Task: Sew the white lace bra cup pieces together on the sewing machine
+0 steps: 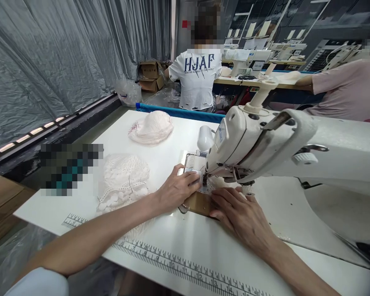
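My left hand [179, 188] rests on the metal plate left of the needle area, fingers spread and slightly bent. Opposite it, my right hand [239, 211] lies low in front of the presser foot, its fingers bunched against a bit of white lace fabric [216, 183]. Most of that fabric is hidden by the hand and the machine head. A white sewing machine [231, 135] stands over both hands. To the left on the table lie a crumpled white lace piece [125, 174] with loose dark threads and a pale pink moulded fabric cup [152, 127].
The white table [172, 234] has a printed ruler along its front edge. A blue strip [179, 112] borders its far side. Cardboard boxes [150, 76] and a plastic bag [128, 92] stand on the floor. Two people [200, 78] sit at other machines ahead.
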Demonstrator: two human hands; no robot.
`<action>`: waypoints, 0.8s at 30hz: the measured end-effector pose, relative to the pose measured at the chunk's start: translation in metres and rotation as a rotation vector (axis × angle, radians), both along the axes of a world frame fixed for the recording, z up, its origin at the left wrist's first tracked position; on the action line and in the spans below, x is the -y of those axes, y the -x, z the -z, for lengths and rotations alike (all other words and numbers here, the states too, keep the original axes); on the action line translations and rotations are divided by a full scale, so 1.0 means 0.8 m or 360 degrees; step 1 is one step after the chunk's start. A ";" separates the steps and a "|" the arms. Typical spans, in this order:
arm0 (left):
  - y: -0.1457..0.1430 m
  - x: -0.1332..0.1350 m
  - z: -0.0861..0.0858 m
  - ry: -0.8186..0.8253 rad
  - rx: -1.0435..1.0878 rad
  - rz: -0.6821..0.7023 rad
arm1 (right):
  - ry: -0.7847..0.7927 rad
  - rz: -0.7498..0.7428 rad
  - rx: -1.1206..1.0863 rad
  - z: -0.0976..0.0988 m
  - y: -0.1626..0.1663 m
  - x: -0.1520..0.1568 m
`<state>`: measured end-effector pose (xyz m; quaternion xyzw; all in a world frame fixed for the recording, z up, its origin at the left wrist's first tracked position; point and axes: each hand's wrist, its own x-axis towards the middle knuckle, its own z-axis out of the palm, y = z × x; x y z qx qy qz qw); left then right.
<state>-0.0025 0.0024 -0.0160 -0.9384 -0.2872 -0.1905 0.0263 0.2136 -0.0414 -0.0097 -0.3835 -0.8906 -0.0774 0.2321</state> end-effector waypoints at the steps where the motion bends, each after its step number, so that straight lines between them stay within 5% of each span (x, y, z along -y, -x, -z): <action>1: 0.000 0.001 0.000 0.0003 0.0000 -0.0019 | -0.0007 0.0019 0.0007 0.001 0.000 -0.001; 10: 0.002 0.005 -0.009 0.0257 0.0046 -0.0156 | 0.0007 0.0136 -0.0004 0.002 0.014 -0.002; 16: -0.008 0.038 -0.041 0.0716 -0.0004 -0.0358 | 0.0758 -0.0330 -0.0489 -0.032 0.007 0.020; 21: -0.018 0.062 -0.036 0.0867 0.0002 -0.0613 | 0.0395 0.0264 -0.0308 -0.008 -0.010 -0.001; 24: -0.024 0.067 -0.030 0.0965 0.0050 -0.0658 | 0.0573 0.0151 -0.0330 0.006 -0.002 -0.013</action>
